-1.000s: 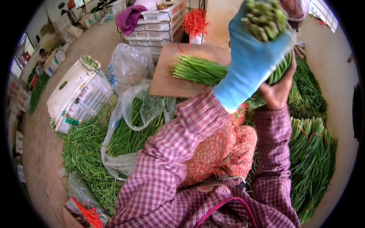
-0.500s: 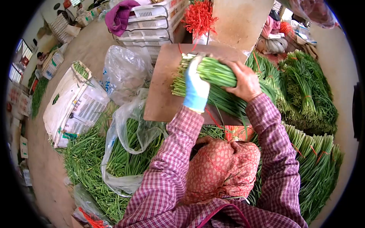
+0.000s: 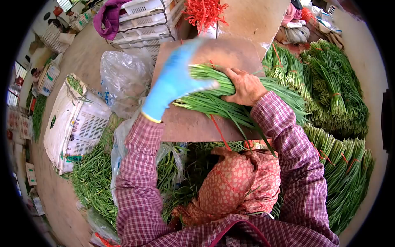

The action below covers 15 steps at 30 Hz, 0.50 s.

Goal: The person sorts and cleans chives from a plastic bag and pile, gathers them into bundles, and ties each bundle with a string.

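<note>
A bunch of long green chives lies across a brown board, pale cut ends toward the left and leaves trailing right. My right hand, bare, is wrapped over the top of the bunch. My left hand, in a blue glove, is beside the cut ends, blurred by motion, with thumb and fingers apart and nothing visible between them. A red tie sticks out from beneath the chives over the board's near edge; a bit of red also shows at their far side.
Red ties hang in a cluster behind the board, near stacked white crates. Tied chive bundles are piled at right. Loose greens, clear plastic bags and a covered white crate stand at left.
My left hand has let go of the chives' cut ends and moved left with its fingers spreading. The chives now lie lower on the board, and my right hand stays on them.
</note>
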Tool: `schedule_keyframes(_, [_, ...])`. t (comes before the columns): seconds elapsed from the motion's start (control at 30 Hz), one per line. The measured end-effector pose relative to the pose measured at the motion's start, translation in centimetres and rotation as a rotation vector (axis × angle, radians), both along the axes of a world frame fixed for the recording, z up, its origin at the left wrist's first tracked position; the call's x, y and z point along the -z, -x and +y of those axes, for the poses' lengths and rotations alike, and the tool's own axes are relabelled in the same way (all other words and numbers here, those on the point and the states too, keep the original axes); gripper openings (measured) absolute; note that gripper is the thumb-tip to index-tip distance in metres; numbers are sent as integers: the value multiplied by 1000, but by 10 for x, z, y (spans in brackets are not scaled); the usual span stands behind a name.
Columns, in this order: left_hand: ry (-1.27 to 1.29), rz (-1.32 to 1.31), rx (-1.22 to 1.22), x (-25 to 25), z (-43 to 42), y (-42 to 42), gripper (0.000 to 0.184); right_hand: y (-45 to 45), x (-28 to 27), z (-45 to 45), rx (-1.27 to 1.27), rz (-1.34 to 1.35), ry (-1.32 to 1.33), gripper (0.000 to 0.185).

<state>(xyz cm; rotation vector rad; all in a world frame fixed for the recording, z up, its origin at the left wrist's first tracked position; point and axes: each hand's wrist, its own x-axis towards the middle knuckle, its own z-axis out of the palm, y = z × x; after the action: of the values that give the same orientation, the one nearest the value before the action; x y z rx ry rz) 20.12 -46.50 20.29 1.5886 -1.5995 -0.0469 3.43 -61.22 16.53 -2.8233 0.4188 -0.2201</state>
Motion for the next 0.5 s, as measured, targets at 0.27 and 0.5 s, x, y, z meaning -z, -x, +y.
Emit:
schedule_keyframes(0.27, [-457, -573, 33, 41, -3, 15, 129, 34, 16, -24, 46, -4, 138, 95])
schedule_keyframes(0.5, [-489, -757, -127, 50, -6, 29, 127, 50, 14, -11, 4, -321, 357, 95])
